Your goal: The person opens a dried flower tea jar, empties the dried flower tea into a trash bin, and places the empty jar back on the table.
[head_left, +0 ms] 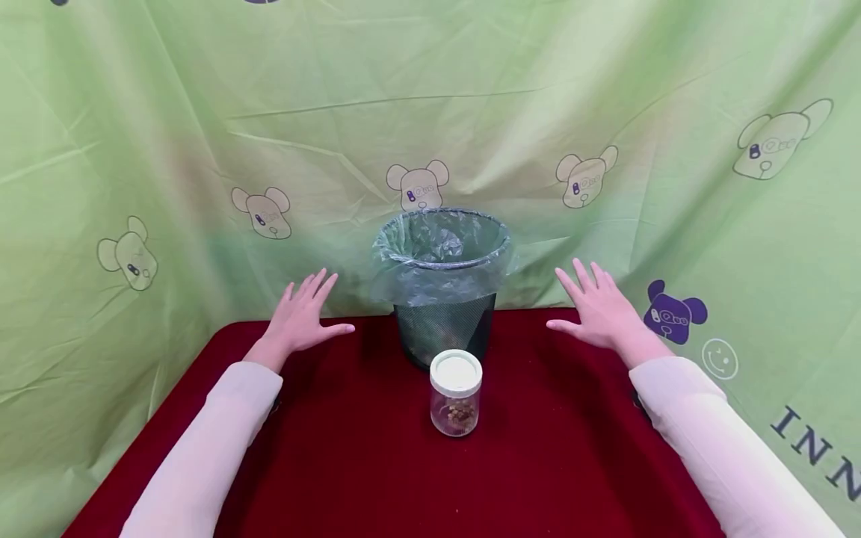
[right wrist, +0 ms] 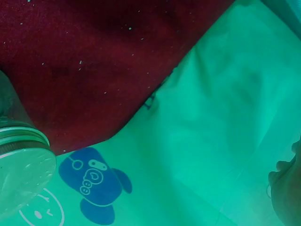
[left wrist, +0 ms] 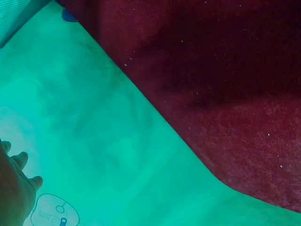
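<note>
A clear ribbed jar (head_left: 454, 415) with a white screw lid (head_left: 456, 372) stands upright on the red cloth, small brown bits at its bottom. Behind it is a black mesh wastebasket (head_left: 444, 321) lined with a clear plastic bag (head_left: 430, 280) folded over the rim. To the left of both, my left hand (head_left: 300, 317) is held with fingers spread and touches nothing. My right hand (head_left: 599, 310) mirrors it on the other side, thumb pointing toward the basket. In the right wrist view the jar's lid (right wrist: 23, 179) shows at the left edge.
The table under a dark red cloth (head_left: 377, 463) has rounded far corners. A green curtain (head_left: 323, 90) printed with bear heads hangs close behind it and along both sides. The basket stands near the table's far edge.
</note>
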`<state>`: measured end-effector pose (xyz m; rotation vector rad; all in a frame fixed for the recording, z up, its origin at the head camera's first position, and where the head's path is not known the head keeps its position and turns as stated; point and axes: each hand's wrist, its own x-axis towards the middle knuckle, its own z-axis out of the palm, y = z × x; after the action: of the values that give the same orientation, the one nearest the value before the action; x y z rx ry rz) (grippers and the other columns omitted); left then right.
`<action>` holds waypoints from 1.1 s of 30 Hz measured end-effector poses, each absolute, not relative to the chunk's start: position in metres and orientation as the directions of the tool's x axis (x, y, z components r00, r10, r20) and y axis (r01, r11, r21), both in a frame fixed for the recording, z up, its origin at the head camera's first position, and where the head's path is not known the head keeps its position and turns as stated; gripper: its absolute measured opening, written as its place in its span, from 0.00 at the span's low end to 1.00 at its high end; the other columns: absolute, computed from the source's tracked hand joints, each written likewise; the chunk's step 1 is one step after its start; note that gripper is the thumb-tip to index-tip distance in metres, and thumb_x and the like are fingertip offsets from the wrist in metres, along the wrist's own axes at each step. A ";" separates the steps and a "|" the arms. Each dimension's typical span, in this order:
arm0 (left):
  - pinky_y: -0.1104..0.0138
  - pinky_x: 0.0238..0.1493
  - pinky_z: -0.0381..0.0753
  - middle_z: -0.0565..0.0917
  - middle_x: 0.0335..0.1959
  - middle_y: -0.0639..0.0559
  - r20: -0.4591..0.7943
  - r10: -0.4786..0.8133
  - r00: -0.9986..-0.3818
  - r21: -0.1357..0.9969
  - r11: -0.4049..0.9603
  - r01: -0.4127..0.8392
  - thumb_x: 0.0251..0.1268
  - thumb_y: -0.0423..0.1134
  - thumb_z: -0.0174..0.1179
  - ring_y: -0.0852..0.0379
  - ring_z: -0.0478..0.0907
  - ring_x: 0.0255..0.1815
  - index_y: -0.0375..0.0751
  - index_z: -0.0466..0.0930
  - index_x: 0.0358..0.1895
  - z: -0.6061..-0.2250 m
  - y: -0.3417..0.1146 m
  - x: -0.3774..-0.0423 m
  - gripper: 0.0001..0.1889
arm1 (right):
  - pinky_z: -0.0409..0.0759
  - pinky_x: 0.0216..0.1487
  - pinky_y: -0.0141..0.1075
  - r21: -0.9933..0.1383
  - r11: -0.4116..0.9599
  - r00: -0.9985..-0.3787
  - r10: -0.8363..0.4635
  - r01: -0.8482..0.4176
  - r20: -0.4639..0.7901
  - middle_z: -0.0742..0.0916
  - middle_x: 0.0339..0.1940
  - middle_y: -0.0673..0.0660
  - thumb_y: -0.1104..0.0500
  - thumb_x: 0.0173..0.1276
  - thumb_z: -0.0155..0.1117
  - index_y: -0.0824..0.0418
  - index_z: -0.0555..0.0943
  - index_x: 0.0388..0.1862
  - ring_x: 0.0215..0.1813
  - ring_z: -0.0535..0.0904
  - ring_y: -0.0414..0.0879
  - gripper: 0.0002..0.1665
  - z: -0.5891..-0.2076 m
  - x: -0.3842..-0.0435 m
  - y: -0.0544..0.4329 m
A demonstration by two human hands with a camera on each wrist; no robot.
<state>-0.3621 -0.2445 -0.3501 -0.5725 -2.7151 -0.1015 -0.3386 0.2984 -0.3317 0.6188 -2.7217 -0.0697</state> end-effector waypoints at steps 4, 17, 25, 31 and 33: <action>0.40 0.69 0.43 0.50 0.77 0.39 0.355 0.380 -0.854 0.023 0.910 0.415 0.52 0.77 0.53 0.38 0.48 0.75 0.45 0.44 0.79 -0.349 -0.242 -0.359 0.57 | 0.44 0.70 0.62 0.106 0.909 -0.851 -0.414 -0.402 0.324 0.51 0.75 0.76 0.32 0.65 0.58 0.64 0.49 0.78 0.72 0.43 0.76 0.57 -0.331 -0.335 0.297; 0.41 0.70 0.47 0.54 0.76 0.41 0.387 0.398 -0.832 0.091 0.881 0.464 0.53 0.75 0.56 0.41 0.51 0.74 0.43 0.50 0.77 -0.347 -0.230 -0.345 0.55 | 0.46 0.70 0.62 -0.021 0.897 -0.840 -0.406 -0.442 0.361 0.52 0.75 0.75 0.34 0.66 0.60 0.66 0.51 0.77 0.73 0.45 0.73 0.55 -0.334 -0.316 0.286; 0.43 0.70 0.47 0.53 0.76 0.42 0.389 0.430 -0.815 0.102 0.859 0.502 0.54 0.72 0.58 0.43 0.50 0.75 0.43 0.51 0.77 -0.348 -0.219 -0.333 0.54 | 0.46 0.71 0.58 -0.074 0.870 -0.817 -0.425 -0.488 0.389 0.55 0.76 0.72 0.34 0.65 0.60 0.65 0.52 0.77 0.75 0.49 0.67 0.55 -0.337 -0.303 0.274; 0.43 0.69 0.51 0.58 0.74 0.43 0.389 0.445 -0.807 0.164 0.828 0.536 0.55 0.72 0.57 0.43 0.54 0.73 0.42 0.54 0.76 -0.352 -0.209 -0.324 0.52 | 0.52 0.70 0.58 -0.138 0.840 -0.810 -0.441 -0.524 0.388 0.59 0.75 0.70 0.35 0.65 0.62 0.66 0.55 0.76 0.74 0.53 0.66 0.54 -0.345 -0.292 0.259; 0.44 0.69 0.53 0.60 0.74 0.43 0.386 0.453 -0.804 0.185 0.815 0.548 0.56 0.72 0.56 0.44 0.56 0.73 0.43 0.55 0.76 -0.354 -0.204 -0.320 0.51 | 0.54 0.69 0.59 -0.153 0.834 -0.810 -0.445 -0.531 0.382 0.60 0.75 0.69 0.35 0.64 0.62 0.65 0.56 0.76 0.74 0.54 0.65 0.53 -0.348 -0.289 0.254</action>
<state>-0.3197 -0.2042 -0.3541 -0.7601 -2.6746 -0.4143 -0.2894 0.2543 -0.3482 0.7362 -2.6818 0.3624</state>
